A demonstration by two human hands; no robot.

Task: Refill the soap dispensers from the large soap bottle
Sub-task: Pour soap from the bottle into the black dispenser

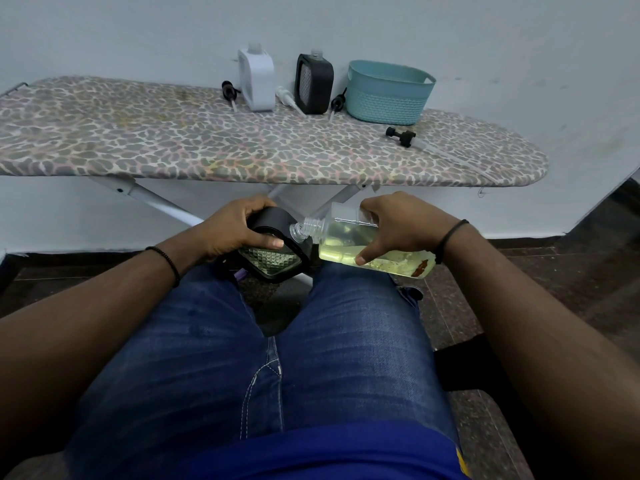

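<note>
Mid-pour over the lap: right hand (398, 226) wrapped around tipped soap bottle (374, 251), left hand (235, 226) gripping black dispenser (273, 251), necks meeting. Next, probably: steady tilt, watch fill level. At 12 o'clock on the counter (173, 143), two more dispensers (257, 81) and loose pumps (401, 136).

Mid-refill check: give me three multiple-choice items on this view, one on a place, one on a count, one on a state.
1. The teal basket stands:
A. on the ironing board
B. on the floor
C. on the lap

2. Dispensers standing on the board:
A. one
B. two
C. four

3. The large soap bottle is:
A. upright and capped
B. tipped, mouth at the black dispenser
C. lying on the board

Key: A, basket at the board's far right; B, white dispenser and black one; B, right hand tilts it, left hand holds the dispenser.
</note>
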